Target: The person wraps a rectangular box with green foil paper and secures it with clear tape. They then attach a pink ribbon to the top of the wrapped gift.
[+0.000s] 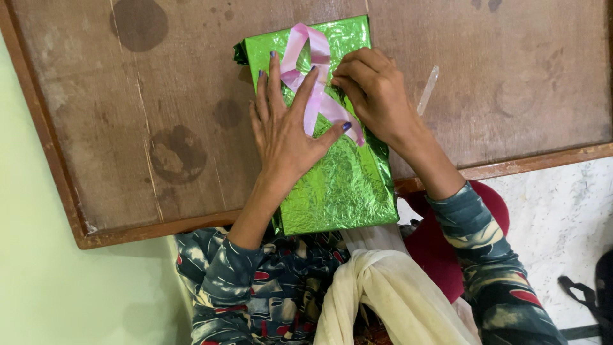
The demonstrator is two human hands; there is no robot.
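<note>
A box wrapped in shiny green foil paper point(345, 185) lies on a worn wooden table point(128, 96), its near end hanging over the table's front edge. A pink ribbon point(313, 57) loops across the top of the box. My left hand point(284, 124) lies flat on the box with fingers spread, pressing the ribbon down. My right hand point(373, 92) rests on the box's right side, its fingertips pinching at the ribbon beside the loop.
A short strip of clear tape point(428, 89) lies on the table right of the box. A cream scarf point(383, 287) hangs over my lap, above a red seat point(447, 255). A black bag strap point(584, 297) lies on the pale floor at right.
</note>
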